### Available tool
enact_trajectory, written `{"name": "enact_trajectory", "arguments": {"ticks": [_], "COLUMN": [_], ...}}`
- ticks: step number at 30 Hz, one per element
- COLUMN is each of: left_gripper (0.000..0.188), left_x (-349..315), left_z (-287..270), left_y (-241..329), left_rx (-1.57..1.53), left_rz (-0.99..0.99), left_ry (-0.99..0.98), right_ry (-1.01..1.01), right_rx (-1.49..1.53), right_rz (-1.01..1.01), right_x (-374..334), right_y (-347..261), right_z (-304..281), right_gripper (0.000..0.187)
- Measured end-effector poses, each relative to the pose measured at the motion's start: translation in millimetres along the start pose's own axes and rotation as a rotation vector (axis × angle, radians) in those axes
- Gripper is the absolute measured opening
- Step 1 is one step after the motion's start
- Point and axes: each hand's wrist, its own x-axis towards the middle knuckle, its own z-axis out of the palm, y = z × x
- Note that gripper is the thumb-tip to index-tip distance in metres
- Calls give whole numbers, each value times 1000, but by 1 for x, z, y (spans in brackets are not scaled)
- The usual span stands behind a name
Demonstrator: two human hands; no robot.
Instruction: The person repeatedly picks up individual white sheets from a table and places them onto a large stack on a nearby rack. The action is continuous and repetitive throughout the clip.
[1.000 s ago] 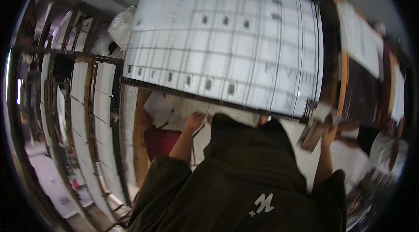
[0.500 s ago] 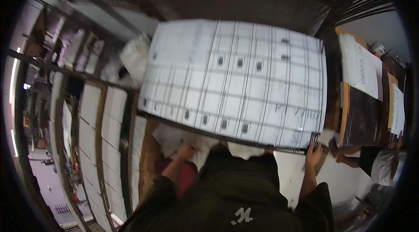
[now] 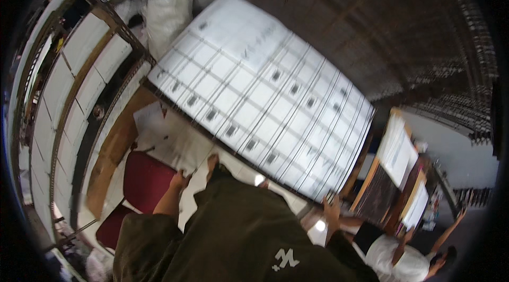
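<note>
A large white panel point(image 3: 241, 103) lies slanted in front of me, crossed by a dark grid and marked with small dark rectangles. At its near right corner, my right hand point(image 3: 331, 212) has its fingers closed around the edge. My left hand point(image 3: 179, 181) hangs away from the panel, above the floor beside a dark red chair point(image 3: 148, 180). Its fingers are curled. Whatever they hold, if anything, is too small and blurred to make out.
Shelves with white stacks point(image 3: 85, 83) stand on the left. Behind the panel's far left corner is a white plastic sack point(image 3: 168, 19). To the right, white sheets point(image 3: 395, 149) lie on a dark table. A person in a white shirt point(image 3: 397, 258) is at the lower right.
The view has turned, so the panel now slants down to the right and more of the chair shows. My right hand is still at the panel's corner. My left hand is farther left.
</note>
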Motion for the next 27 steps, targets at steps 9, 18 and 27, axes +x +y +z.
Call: {"name": "enact_trajectory", "arguments": {"ticks": [9, 18, 27], "left_gripper": [45, 42, 49], "left_x": [-8, -67, -1], "left_z": [89, -27, -103], "left_y": [96, 164, 225], "left_rx": [-905, -298, 83], "left_rz": [39, 206, 635], "left_ry": [633, 705, 619], "right_ry": [390, 239, 782], "right_rx": [-243, -180, -103], "right_rz": [-410, 63, 162], "right_x": [57, 21, 23], "right_y": [-2, 25, 24], "right_z": [7, 23, 51], "right_gripper": [75, 71, 52]}}
